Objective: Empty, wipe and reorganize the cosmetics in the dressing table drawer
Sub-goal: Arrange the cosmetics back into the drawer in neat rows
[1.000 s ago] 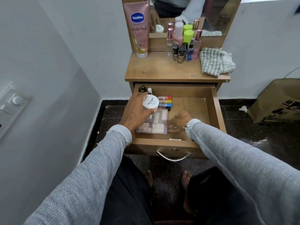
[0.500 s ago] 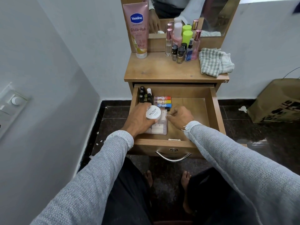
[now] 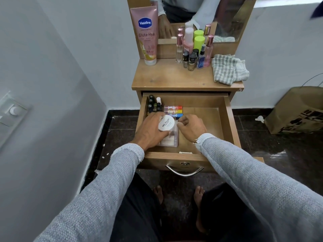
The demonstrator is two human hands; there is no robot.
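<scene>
Over the open drawer (image 3: 229,119), my left hand (image 3: 150,130) grips a white nail polish remover jar (image 3: 166,123) above a clear palette (image 3: 170,139). My right hand (image 3: 191,127), fingers curled, pinches the palette's far edge. Lip balm sticks (image 3: 173,110) lie just behind.

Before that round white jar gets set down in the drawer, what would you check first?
1. Left hand grips the round white jar: ok.
2. Open wooden drawer has bare floor on its right: ok.
3. Clear plastic palette case lies under the jar: not ok as a spot.
4. Right hand on the case: cannot tell if gripping.
5. Three coloured lip balm sticks lie clear of both hands: ok.
</scene>
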